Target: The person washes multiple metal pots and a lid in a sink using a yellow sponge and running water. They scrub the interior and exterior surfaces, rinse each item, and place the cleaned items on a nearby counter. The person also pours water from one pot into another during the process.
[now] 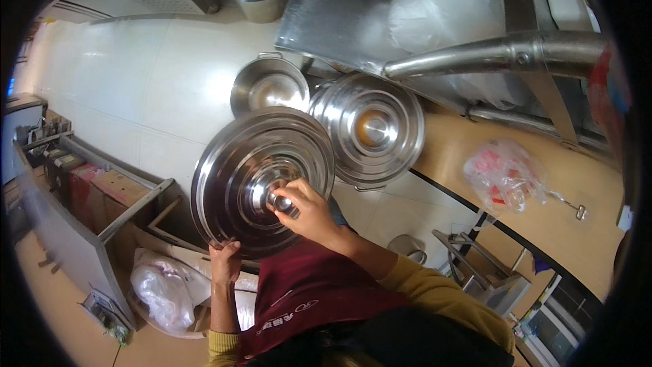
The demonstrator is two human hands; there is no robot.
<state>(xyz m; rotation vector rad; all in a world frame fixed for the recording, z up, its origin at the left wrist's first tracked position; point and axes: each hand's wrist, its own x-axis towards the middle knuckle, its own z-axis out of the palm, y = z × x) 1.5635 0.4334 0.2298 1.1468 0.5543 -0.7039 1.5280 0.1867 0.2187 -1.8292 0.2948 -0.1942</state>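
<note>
A large round stainless steel pot lid is held before my body, its outer face with the knob towards me. My left hand grips the lid's lower left rim. My right hand has its fingers around the metal knob at the centre. Beyond the lid, an open steel pot with side handles stands on the floor. To its right, a second steel lid, with concentric rings and a small orange-brown patch near its middle, rests on a pot whose handle shows below.
A steel table carrying a white plastic bag stands at the upper right. Another lidded pot is at the top. Cardboard boxes fill a low rack at left. A metal stool stands at lower right.
</note>
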